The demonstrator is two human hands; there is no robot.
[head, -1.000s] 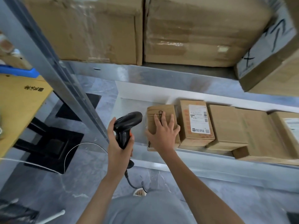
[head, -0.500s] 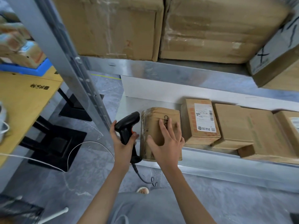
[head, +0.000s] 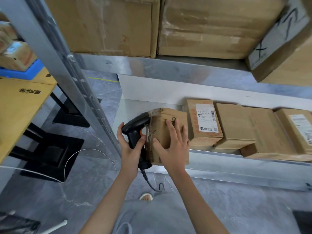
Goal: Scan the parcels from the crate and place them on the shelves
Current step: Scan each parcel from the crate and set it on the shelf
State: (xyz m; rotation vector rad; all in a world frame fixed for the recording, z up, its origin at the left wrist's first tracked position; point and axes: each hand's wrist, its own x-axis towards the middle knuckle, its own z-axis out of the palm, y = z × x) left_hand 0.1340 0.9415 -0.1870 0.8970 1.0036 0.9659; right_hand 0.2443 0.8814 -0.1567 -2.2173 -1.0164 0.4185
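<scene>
A small taped cardboard parcel stands at the left end of a row of parcels on the low metal shelf. My right hand lies flat on the parcel's near face, fingers spread and straight. My left hand grips the handle of a black barcode scanner, whose head touches the parcel's left side. The scanner's cable hangs down toward the floor.
Several more parcels fill the shelf to the right. Large cartons sit on the shelf above. A grey upright post stands left of my hands. A wooden table carries a blue crate with parcels at far left.
The parcel has tipped from lying flat to standing on the shelf's front edge. My right hand slid from its top to its near face, and the scanner moved right against it.
</scene>
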